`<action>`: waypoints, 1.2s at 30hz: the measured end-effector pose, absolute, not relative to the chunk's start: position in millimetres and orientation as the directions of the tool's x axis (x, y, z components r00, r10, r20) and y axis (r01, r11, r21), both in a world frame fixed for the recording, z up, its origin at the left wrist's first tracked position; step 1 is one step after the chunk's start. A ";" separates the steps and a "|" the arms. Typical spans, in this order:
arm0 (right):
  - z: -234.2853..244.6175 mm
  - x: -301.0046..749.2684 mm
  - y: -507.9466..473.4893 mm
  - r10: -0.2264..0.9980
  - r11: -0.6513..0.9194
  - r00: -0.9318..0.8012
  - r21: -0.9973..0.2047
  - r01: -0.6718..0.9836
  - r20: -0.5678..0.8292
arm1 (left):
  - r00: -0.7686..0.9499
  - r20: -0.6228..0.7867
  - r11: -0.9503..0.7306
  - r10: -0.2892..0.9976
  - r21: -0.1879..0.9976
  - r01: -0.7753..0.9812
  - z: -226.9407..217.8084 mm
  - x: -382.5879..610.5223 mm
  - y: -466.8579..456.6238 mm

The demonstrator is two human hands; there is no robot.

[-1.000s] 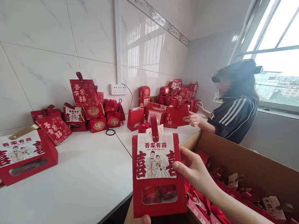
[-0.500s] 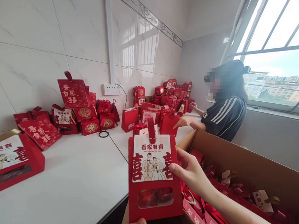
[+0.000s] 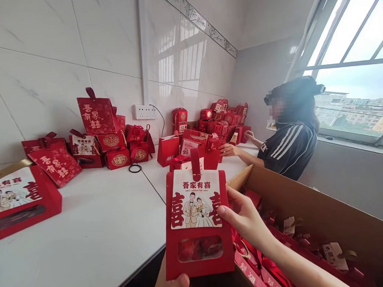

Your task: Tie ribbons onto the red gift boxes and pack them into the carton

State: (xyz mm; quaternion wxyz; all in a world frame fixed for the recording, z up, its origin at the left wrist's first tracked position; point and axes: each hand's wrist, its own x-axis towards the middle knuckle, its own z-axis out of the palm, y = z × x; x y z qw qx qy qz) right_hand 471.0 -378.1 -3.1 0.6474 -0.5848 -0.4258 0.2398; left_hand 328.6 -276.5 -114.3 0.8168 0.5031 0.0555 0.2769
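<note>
A red wedding gift box (image 3: pixel 198 234) stands upright in front of me, held between both hands. Its white label shows a cartoon bride and groom, a ribbon loop rises from the top, and a clear window lower down shows red contents. My left hand (image 3: pixel 172 284) grips the lower left corner from beneath, thumb on the front and the other fingers hidden behind. On the right edge, my right hand (image 3: pixel 245 215) holds the box with its thumb on the label; its fingers go behind. Below my right forearm, an open cardboard box (image 3: pixel 311 210) contains several red gift boxes.
Several red gift boxes (image 3: pixel 107 141) are stacked along the wall on the white table (image 3: pixel 87 232); another pile (image 3: pixel 222 119) stands farther back. A co-worker (image 3: pixel 286 141) at the far right touches boxes. A black ring (image 3: pixel 135 168) lies mid-table, near a wall socket strip (image 3: pixel 145 112).
The view has shifted slightly, so the background sits a little to the right. Both hands keep the same grip on the gift box. The co-worker's nearer hand has moved slightly.
</note>
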 end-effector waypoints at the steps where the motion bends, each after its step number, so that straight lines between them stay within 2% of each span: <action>1: -2.7 470.3 -378.3 0.808 0.202 0.521 -0.961 0.192 0.274 | 0.841 0.190 0.345 0.507 0.849 -0.400 -113.1 328.2 -277.4; 10: 0.1 465.2 -382.7 0.823 0.204 0.505 -0.966 0.159 0.258 | 0.834 0.170 0.395 0.526 0.819 -0.416 -116.4 328.8 -280.1; 15: -0.2 465.1 -384.1 0.810 0.190 0.521 -0.961 0.201 0.269 | 0.831 0.176 0.416 0.528 0.799 -0.434 -115.8 330.9 -284.6; 21: -0.7 475.5 -382.9 0.715 0.188 0.619 -0.941 0.280 0.327 | 0.794 0.221 0.375 0.567 0.789 -0.487 -97.5 342.3 -290.4; 27: 0.9 492.2 -388.1 0.639 0.199 0.708 -0.954 0.226 0.301 | 0.817 0.197 0.387 0.543 0.804 -0.451 -67.7 349.1 -294.9; 32: 15.5 486.2 -395.2 0.720 0.213 0.608 -0.940 0.266 0.335 | 0.859 0.220 0.397 0.462 0.815 -0.422 -66.7 345.0 -293.8; 36: 20.4 475.3 -400.4 0.778 0.152 0.536 -0.926 0.347 0.328 | 0.857 0.232 0.410 0.459 0.801 -0.437 -79.6 341.9 -294.8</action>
